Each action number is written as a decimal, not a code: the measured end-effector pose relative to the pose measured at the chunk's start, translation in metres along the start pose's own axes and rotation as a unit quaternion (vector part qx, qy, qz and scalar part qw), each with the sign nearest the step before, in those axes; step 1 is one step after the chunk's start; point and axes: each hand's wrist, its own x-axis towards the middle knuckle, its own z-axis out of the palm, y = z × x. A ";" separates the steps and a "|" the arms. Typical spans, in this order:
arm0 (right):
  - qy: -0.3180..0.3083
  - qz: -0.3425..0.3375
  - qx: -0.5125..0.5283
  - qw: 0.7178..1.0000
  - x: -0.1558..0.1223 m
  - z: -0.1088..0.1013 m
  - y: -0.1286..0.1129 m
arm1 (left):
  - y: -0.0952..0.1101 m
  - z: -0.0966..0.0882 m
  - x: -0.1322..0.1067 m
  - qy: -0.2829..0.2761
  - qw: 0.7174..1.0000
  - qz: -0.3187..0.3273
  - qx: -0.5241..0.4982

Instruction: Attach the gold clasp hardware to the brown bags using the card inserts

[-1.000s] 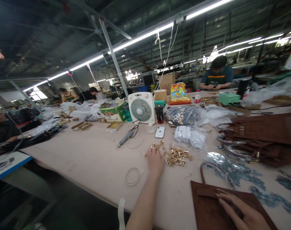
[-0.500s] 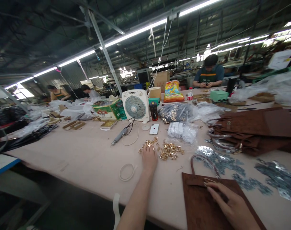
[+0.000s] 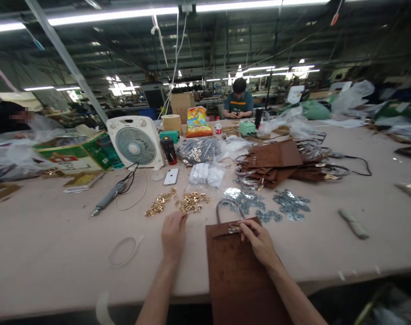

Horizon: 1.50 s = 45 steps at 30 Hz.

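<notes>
A brown suede-look handbag (image 3: 239,271) lies flat at the table's front edge, its thin handle (image 3: 229,203) pointing away from me. Near its top, a shiny gold metal clasp (image 3: 233,229) sits on the flap. My right hand (image 3: 259,241) pinches at the right end of this clasp. Just in front of the small gold fittings (image 3: 193,201) is my left hand (image 3: 173,232), fingers drawn together; whatever they hold is too small to make out. A second cluster of gold fittings (image 3: 160,201) lies to the left.
Grey metal plates (image 3: 291,204) and stacked brown bags (image 3: 276,160) lie beyond the bag. A grey power screwdriver (image 3: 108,198), a white phone (image 3: 171,176), a box fan (image 3: 136,142) and a cable loop (image 3: 124,252) are leftward. A co-worker (image 3: 238,101) sits across the table.
My view has swung right. My left hand has come away from the gold fittings and moved closer to the bag. My right hand stays at the clasp.
</notes>
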 end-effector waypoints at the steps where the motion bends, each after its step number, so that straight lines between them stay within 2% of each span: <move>1: 0.001 0.001 0.013 1.000 0.000 0.000 0.000 | 0.018 0.004 -0.003 0.009 0.999 0.012 -0.034; 6: -0.017 -0.016 0.078 0.997 -0.004 -0.002 -0.006 | 0.107 0.041 -0.020 -0.051 0.977 0.109 -0.177; 8: -0.014 -0.033 0.072 0.997 -0.005 -0.005 -0.006 | 0.129 0.056 -0.025 -0.055 0.965 0.161 -0.201; 10: -0.007 -0.045 0.050 0.998 -0.005 -0.009 -0.003 | 0.139 0.066 -0.028 -0.052 0.957 0.201 -0.204; 13: -0.014 -0.042 0.035 0.998 -0.003 -0.013 0.002 | 0.138 0.071 -0.032 -0.054 0.954 0.220 -0.196; 17: -0.028 -0.020 0.062 0.998 -0.001 -0.011 0.007 | 0.131 0.065 -0.034 -0.046 0.957 0.208 -0.195; 23: -0.008 0.056 0.211 0.976 -0.002 -0.009 0.006 | 0.133 0.065 -0.035 -0.060 0.957 0.195 -0.206; 26: -0.017 0.092 0.271 0.958 -0.002 -0.011 0.006 | 0.129 0.070 -0.038 -0.056 0.962 0.153 -0.219; 28: -0.026 0.109 0.283 0.953 -0.001 -0.012 0.006 | 0.126 0.073 -0.040 -0.078 0.961 0.115 -0.239; 33: -0.019 0.131 0.298 0.945 0.000 -0.012 0.008 | 0.122 0.073 -0.041 -0.173 0.931 0.050 -0.317; 38: -0.032 0.129 0.284 0.950 -0.001 -0.011 0.006 | 0.124 0.069 -0.041 -0.193 0.913 -0.018 -0.360; 41: -0.034 0.119 0.272 0.954 -0.001 -0.010 0.005 | 0.121 0.065 -0.039 -0.153 0.917 -0.076 -0.360; 43: -0.020 0.112 0.273 0.955 -0.001 -0.010 0.007 | 0.115 0.058 -0.037 -0.092 0.939 -0.114 -0.312; 45: -0.004 0.109 0.279 0.954 -0.001 -0.010 0.009 | 0.108 0.050 -0.038 -0.071 0.964 -0.112 -0.231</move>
